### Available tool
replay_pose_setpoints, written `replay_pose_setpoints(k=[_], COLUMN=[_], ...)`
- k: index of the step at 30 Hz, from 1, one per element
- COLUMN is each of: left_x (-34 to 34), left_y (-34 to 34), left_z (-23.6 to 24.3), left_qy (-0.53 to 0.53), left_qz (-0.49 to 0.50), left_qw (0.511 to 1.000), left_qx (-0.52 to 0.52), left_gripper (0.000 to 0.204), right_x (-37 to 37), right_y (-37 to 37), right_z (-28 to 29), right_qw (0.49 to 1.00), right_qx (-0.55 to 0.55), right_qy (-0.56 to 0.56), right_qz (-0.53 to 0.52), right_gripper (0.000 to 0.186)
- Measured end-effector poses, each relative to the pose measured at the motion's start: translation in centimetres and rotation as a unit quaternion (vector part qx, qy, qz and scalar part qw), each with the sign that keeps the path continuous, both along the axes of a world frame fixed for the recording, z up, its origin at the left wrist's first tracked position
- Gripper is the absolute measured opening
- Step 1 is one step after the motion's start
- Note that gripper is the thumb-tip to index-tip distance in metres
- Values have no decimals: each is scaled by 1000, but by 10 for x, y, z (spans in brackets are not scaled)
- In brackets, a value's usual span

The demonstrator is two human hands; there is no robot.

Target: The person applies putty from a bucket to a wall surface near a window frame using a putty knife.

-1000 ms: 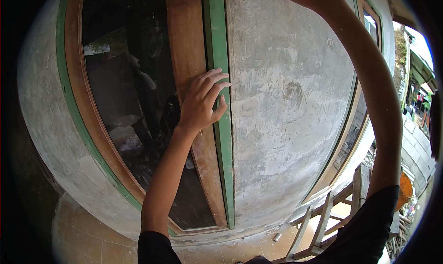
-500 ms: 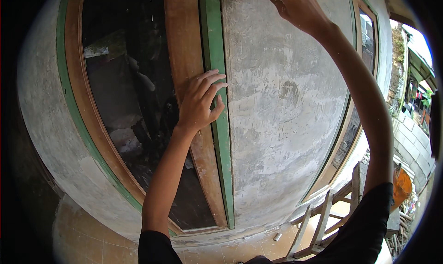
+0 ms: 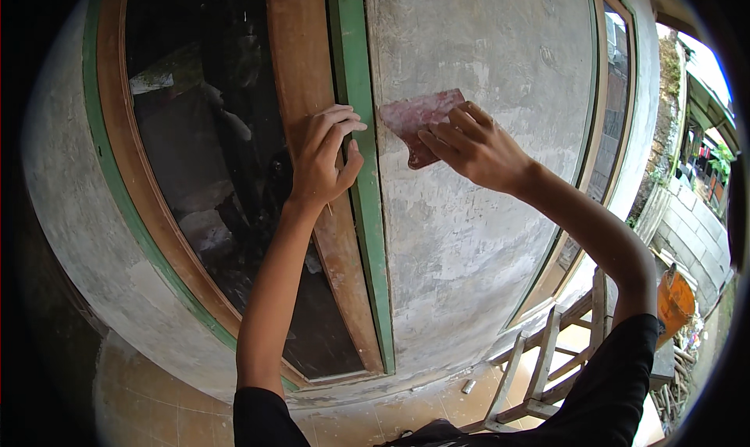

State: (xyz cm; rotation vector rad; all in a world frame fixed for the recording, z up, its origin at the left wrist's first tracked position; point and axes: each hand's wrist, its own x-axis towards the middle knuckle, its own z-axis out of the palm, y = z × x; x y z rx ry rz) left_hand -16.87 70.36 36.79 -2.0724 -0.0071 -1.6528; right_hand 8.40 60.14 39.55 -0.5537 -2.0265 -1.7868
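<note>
My left hand (image 3: 326, 146) rests with bent, separated fingers on the wooden window frame (image 3: 301, 72), its dusty fingertips at the green trim (image 3: 348, 49); it holds nothing. My right hand (image 3: 476, 150) grips a flat, curved-edged reddish piece (image 3: 422, 111) with pale dusty smears, perhaps a scraper or sanding sheet, against the mottled grey wall (image 3: 469, 260) just right of the trim. Dark glass (image 3: 195, 158) fills the frame on the left.
A second window (image 3: 613, 96) sits at the right. Low at the right are a rough wooden ladder or trestle (image 3: 547, 353), an orange bucket (image 3: 676, 302) and scrap sticks (image 3: 676, 396). Tiled floor (image 3: 351, 423) runs below, with a small pale object (image 3: 469, 387).
My right hand has come down from the top edge to mid-wall, bringing the reddish piece into full view. My left hand stays on the frame, appearing slightly higher and further left.
</note>
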Motion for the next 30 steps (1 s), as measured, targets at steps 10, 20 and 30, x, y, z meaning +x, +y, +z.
replay_pose_setpoints(k=[10,20,30], left_x=[1,1,4], left_y=[2,3,3], left_z=[-2,-2,-2], left_qy=[-5,-6,22], left_qz=[-10,-22,9], left_qw=[1000,1000,1000], left_qx=[4,3,16], left_gripper=[22,18,17], right_x=[6,36,42], right_y=[-15,-10,11], right_z=[51,76,112], right_qw=[790,998,995], right_qx=[-343,14,53], right_qy=[467,56,-83], right_qz=[202,39,15], right_gripper=[15,41,46])
